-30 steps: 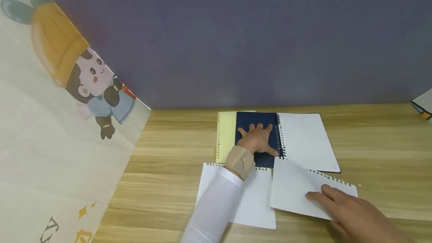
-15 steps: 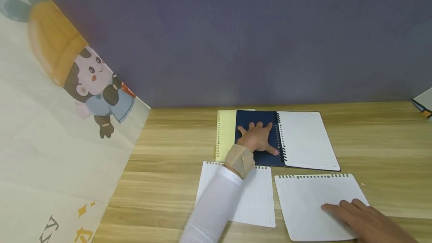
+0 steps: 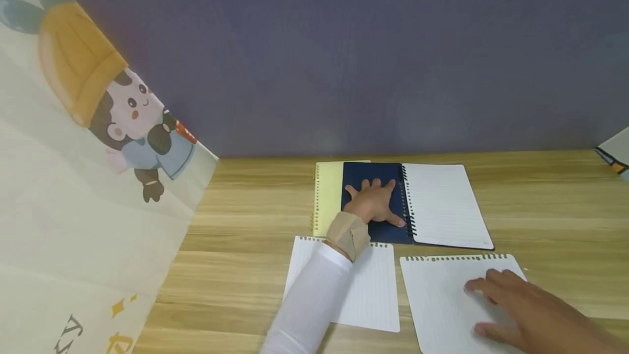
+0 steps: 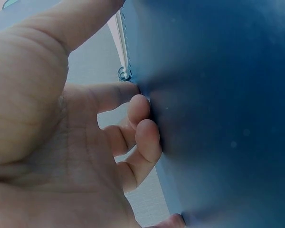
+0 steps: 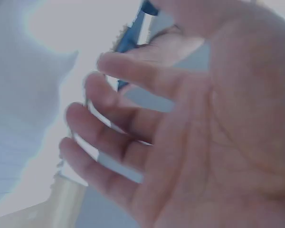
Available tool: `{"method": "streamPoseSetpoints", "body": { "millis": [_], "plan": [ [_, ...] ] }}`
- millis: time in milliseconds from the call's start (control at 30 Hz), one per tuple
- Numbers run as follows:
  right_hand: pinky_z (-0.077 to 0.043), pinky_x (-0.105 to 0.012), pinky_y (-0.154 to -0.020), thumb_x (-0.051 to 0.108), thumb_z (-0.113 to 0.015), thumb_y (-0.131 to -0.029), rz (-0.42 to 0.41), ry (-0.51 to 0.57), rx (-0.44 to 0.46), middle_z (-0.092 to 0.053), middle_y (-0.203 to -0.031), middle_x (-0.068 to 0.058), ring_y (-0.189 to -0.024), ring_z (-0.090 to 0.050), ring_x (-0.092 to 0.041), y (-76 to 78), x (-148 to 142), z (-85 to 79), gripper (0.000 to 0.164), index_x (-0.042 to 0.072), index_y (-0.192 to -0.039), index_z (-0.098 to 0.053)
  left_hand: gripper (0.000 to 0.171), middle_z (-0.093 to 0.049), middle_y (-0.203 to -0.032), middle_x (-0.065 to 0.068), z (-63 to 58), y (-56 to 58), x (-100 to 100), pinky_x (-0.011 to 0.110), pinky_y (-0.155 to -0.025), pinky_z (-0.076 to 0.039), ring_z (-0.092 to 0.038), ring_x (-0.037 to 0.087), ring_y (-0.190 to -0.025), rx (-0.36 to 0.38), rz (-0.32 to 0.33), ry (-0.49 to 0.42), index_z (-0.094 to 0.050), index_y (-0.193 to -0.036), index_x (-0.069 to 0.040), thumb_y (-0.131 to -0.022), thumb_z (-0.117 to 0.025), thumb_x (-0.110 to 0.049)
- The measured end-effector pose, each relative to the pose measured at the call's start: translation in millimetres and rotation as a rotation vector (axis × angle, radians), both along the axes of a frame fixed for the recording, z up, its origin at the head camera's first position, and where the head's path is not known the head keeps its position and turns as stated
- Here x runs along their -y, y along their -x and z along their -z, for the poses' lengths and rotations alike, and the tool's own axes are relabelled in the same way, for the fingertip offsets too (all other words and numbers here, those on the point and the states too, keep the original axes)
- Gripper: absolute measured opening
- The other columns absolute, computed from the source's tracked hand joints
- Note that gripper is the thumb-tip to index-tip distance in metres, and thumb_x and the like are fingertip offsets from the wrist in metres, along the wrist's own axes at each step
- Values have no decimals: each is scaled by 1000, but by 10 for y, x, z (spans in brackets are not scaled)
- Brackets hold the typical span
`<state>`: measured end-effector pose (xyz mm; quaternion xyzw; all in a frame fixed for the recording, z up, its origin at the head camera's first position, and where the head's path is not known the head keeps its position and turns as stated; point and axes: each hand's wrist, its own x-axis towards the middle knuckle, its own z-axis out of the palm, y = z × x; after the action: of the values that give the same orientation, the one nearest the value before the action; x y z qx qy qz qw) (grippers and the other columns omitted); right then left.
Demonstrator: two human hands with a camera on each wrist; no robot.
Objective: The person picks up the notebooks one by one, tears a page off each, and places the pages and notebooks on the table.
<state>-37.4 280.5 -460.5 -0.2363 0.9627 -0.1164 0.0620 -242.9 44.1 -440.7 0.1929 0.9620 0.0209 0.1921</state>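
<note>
A spiral notebook lies open with its navy cover (image 3: 356,172) to the left and a lined white page (image 3: 449,206) to the right. My left hand (image 3: 372,204) rests on the navy cover with fingers spread, thumb near the binding. In the left wrist view its fingertips press against the dark blue cover (image 4: 228,123). A torn-out white sheet (image 3: 437,294), holes along its top edge, lies below the open notebook. Over that sheet's right part is my right hand (image 3: 526,310), thumb and fingers apart and loosely bent, pinching nothing. The right wrist view shows its bare palm (image 5: 180,137).
Another torn-out lined sheet (image 3: 368,294) lies on the wooden table (image 3: 231,266), partly under my left forearm. A yellow spiral page (image 3: 328,195) shows from beneath the navy cover. A dark panel (image 3: 344,59) borders the table's back, and a cartoon-printed sheet (image 3: 73,206) its left.
The right hand has brought the torn-out sheet down flat on the table beside the other one and let go, spreading thumb and fingers. The left hand has stayed on the cover.
</note>
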Motion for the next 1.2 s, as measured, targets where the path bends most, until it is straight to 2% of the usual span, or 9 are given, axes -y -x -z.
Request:
{"method": "streamPoseSetpoints", "body": {
  "millis": [100,233,333,500,733,867,1033,1100,1200],
  "plan": [
    [-44,-25,-65,62,-53,-80,53,53,-70,-42,-95,22,-84,-45,0,218,98,-216,44,32,-112,-54,105,-16,-151,-1,-4,-2,2,64,-98,-8,-12,29,-137,-6,5,-3,-10,-147,-37,-62,-63,-70],
    [-43,-27,-67,48,-58,-85,12,140,-130,-48,-100,14,-87,-49,-7,597,131,-347,40,22,-116,-55,106,-16,-151,-1,-4,-11,2,64,-98,-8,-12,29,-137,-3,10,-7,-9,-147,-37,-62,-63,-70],
    [-43,-40,-79,49,-57,-85,13,164,-73,-48,-117,-3,-103,-49,-26,883,132,-318,52,13,-122,-51,106,-17,-151,-1,8,-31,6,64,-98,-8,-13,28,-137,-3,9,-9,-10,-147,-37,-61,-63,-70],
    [-31,-59,-89,52,-59,-81,96,113,78,-33,-134,-29,-118,-29,-52,1195,196,-213,71,1,-129,-45,106,-19,-150,1,25,-61,-2,65,-97,-10,-15,29,-136,-21,2,-18,-15,-147,-36,-60,-65,-70],
    [-31,-56,-92,50,-60,-81,104,73,88,-38,-131,-29,-118,-33,-48,1297,234,-186,67,0,-125,-50,86,-26,-143,2,-77,-144,-38,59,-94,-25,-22,27,-130,-114,67,25,-41,-138,-32,-63,-65,-69],
    [-33,-54,-91,44,-60,-83,111,57,54,-42,-128,-26,-115,-37,-45,1300,251,-202,57,2,-122,-54,70,-30,-141,2,-168,-232,-48,55,-93,-30,-24,29,-130,-85,135,35,-57,-121,-29,-62,-69,-65],
    [-33,-53,-92,36,-60,-84,108,60,18,-46,-125,-24,-114,-40,-44,1288,251,-234,48,4,-119,-57,98,-26,-145,5,-219,-351,-110,60,-92,-29,-20,34,-132,-36,186,113,-46,-134,-27,-50,-71,-71],
    [-33,-53,-92,34,-61,-84,104,61,4,-47,-124,-24,-114,-41,-44,1281,242,-242,46,4,-118,-58,108,-26,-145,8,-211,-394,-151,61,-90,-30,-20,36,-132,-59,205,155,-40,-139,-24,-47,-71,-72],
    [-34,-52,-91,34,-60,-84,98,67,-8,-49,-122,-24,-113,-42,-43,1276,227,-242,43,5,-117,-59,109,-28,-143,11,-188,-430,-202,60,-88,-33,-24,40,-129,-102,214,187,-42,-138,-21,-46,-73,-71]
  ]
}}
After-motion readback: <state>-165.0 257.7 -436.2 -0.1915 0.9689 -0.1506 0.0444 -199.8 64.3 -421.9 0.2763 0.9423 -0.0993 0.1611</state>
